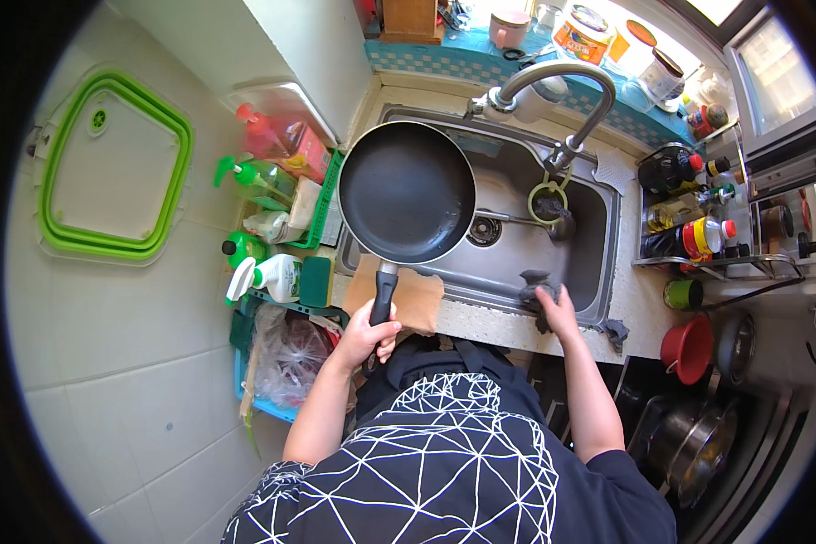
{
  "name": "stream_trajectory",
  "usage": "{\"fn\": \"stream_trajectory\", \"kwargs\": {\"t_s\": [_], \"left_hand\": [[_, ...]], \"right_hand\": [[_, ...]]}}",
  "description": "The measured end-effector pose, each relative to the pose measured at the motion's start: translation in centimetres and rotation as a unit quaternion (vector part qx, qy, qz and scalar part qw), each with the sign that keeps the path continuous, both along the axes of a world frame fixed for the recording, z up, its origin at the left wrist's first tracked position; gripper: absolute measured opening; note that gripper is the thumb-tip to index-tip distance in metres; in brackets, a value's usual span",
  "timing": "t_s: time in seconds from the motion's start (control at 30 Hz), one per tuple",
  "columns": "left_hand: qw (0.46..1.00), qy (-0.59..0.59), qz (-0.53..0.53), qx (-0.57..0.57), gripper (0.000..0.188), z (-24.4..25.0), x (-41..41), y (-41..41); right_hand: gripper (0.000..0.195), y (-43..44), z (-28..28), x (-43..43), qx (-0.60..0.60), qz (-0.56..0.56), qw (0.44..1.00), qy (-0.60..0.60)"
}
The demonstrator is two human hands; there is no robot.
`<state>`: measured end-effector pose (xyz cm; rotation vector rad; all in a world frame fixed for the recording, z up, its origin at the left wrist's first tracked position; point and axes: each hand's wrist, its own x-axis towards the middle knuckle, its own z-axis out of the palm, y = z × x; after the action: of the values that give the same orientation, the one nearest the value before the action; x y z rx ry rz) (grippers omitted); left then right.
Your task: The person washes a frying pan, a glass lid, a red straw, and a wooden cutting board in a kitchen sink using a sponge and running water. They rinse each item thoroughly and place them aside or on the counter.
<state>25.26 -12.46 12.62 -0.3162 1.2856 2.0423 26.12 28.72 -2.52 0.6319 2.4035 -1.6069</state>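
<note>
My left hand (370, 336) grips the black handle of a frying pan (406, 192), whose dark inside faces up over the left part of the sink. A few wet, shiny spots show on the pan's lower right. In my right hand (559, 311) is a crumpled dark grey cloth (540, 292), held over the front rim of the stainless steel sink (517, 272). A ladle (562, 226) lies in the basin near the drain (484, 232). Above it, a pale green ring-shaped strainer (548, 202) hangs from the faucet (602, 102).
Left of the sink are a green basket (321, 211) with pump bottles, a spray bottle (282, 277) and a green sponge (316, 281). A brown sheet (418, 299) lies on the counter's front. Another grey cloth (614, 333) and a rack of bottles (693, 238) are to the right.
</note>
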Motion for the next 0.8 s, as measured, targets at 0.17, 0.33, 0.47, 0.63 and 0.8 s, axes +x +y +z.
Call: {"fn": "stream_trajectory", "kwargs": {"t_s": [0.17, 0.33, 0.47, 0.63, 0.8], "left_hand": [[1.0, -0.013, -0.019, 0.005, 0.022, 0.2, 0.3, 0.0], [0.998, -0.002, -0.065, 0.0, 0.022, -0.2, 0.6, 0.6], [0.995, 0.011, -0.095, -0.011, 0.022, 0.8, 0.8, 0.9], [0.993, 0.009, -0.114, 0.027, 0.021, 1.3, 0.8, 1.2], [0.991, -0.002, -0.123, 0.043, 0.022, 1.2, 0.0, 1.1]], "right_hand": [[0.052, -4.0, 8.8, -4.5, -0.407, -0.111, 0.906, 0.043], [0.049, -11.4, 14.7, -11.7, -0.081, 0.125, 0.973, 0.176], [0.054, -14.7, 18.3, -14.8, 0.279, 0.27, 0.917, 0.091], [0.047, -18.4, 12.5, -16.9, 0.258, 0.038, 0.927, 0.271], [0.066, -20.9, 11.6, -20.2, 0.109, -0.026, 0.906, 0.408]]}}
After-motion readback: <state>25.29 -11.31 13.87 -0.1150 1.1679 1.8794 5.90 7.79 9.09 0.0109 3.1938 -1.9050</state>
